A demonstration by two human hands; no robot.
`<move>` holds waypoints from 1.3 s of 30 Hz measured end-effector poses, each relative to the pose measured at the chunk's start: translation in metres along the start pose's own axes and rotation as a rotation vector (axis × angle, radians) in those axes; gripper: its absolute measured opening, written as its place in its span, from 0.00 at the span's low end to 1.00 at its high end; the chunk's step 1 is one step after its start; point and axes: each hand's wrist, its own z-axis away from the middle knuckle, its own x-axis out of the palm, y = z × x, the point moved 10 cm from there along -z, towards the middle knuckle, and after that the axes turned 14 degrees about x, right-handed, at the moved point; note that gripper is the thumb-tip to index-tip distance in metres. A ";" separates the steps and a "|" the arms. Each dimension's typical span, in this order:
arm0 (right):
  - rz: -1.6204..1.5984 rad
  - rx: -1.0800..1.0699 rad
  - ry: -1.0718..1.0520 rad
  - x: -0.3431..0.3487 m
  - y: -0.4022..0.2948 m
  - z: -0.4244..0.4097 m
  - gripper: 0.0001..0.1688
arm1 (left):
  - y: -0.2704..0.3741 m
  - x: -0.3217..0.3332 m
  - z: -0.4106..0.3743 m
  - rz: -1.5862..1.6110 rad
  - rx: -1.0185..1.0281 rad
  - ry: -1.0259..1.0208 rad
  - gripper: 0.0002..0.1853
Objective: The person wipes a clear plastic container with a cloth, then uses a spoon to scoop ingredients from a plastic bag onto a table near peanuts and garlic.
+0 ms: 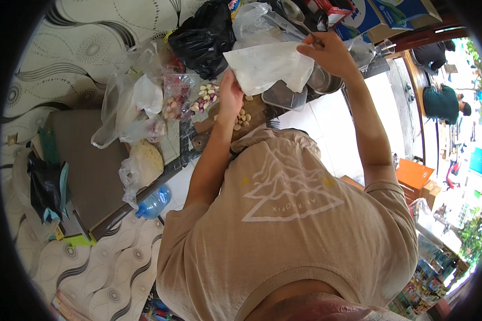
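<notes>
Between my hands hangs a translucent white plastic bag [271, 66] with something pale inside. My left hand [229, 94] grips its lower left edge. My right hand [325, 52] holds a metal spoon [295, 14] by the handle, and its fingers also touch the bag's upper right corner. Below the bag, cut round pieces [243, 119] lie on a brown wooden cutting board [257, 112], partly hidden by my left forearm. Peeled shallots and garlic cloves [206, 94] lie left of my left hand. A clear plastic container [285, 96] and a metal bowl [324, 80] stand under the bag's right side.
A black plastic bag [204, 38] and clear plastic bags [122, 96] crowd the table's back and left. A bag of pale food [146, 160] sits at the left edge, above a blue water bottle [154, 201]. Two people [441, 104] sit outside at the far right.
</notes>
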 end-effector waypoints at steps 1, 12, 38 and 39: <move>0.001 0.015 0.010 0.000 0.004 0.002 0.13 | -0.003 -0.009 -0.001 -0.121 0.002 -0.012 0.19; -0.118 0.189 0.155 0.044 0.123 0.030 0.13 | 0.013 -0.015 -0.028 -0.642 0.227 -0.152 0.08; -0.092 0.426 0.172 0.131 0.232 0.064 0.18 | -0.007 0.001 -0.013 -1.087 0.331 -0.361 0.09; -0.096 0.419 0.162 0.130 0.231 0.064 0.20 | -0.006 0.003 -0.012 -1.091 0.333 -0.356 0.09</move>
